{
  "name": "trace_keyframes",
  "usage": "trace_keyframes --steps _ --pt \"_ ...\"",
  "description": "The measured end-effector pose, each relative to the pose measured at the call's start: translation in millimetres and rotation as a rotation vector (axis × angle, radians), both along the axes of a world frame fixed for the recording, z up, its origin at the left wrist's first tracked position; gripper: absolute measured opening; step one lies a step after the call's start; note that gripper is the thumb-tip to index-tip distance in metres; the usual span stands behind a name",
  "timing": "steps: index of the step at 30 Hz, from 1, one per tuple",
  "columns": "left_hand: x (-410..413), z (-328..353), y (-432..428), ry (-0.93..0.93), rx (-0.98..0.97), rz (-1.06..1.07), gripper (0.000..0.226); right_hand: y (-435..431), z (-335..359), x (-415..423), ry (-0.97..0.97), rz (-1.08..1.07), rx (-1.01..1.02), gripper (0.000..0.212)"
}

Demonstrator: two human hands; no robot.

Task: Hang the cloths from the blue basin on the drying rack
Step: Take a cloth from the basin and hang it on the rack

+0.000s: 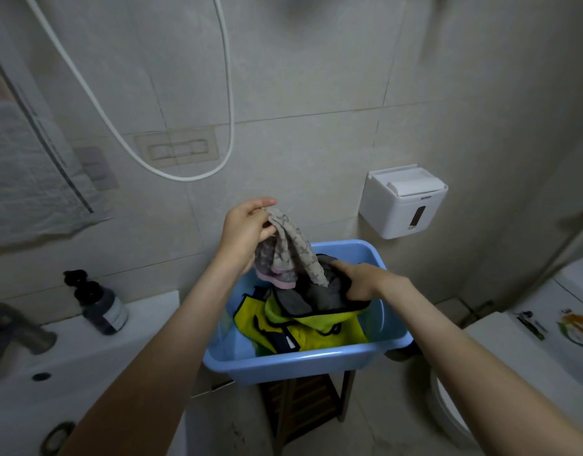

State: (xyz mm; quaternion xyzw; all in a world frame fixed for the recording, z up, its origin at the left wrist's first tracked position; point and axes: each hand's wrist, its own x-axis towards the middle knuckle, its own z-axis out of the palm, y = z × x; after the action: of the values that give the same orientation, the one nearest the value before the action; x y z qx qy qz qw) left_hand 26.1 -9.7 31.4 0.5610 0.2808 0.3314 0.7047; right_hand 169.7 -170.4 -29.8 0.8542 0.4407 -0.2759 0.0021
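Note:
A blue basin (pixel 303 358) stands on a wooden stool in the middle. My left hand (pixel 245 232) grips the top of a grey patterned cloth with a pink edge (pixel 285 255) and holds it above the basin. My right hand (pixel 362 279) grips a dark grey cloth (pixel 316 299) lying in the basin. Under that lies a yellow-green cloth with dark trim (pixel 300 327). No drying rack shows in this view.
A white sink (pixel 63 363) with a grey tap and a dark pump bottle (pixel 101 304) is at the left. A white tissue box (pixel 403 200) hangs on the tiled wall. A toilet (pixel 520 353) stands at the right. A shower hose (pixel 171 172) loops overhead.

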Motion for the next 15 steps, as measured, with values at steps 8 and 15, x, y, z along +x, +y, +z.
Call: trace_keyframes --steps 8,15 --pt "3 24 -14 -0.07 0.067 -0.155 0.028 28 16 -23 0.019 -0.014 0.559 0.025" --pt "-2 12 3 0.118 0.245 -0.206 0.045 26 45 -29 -0.049 -0.112 0.837 0.037"
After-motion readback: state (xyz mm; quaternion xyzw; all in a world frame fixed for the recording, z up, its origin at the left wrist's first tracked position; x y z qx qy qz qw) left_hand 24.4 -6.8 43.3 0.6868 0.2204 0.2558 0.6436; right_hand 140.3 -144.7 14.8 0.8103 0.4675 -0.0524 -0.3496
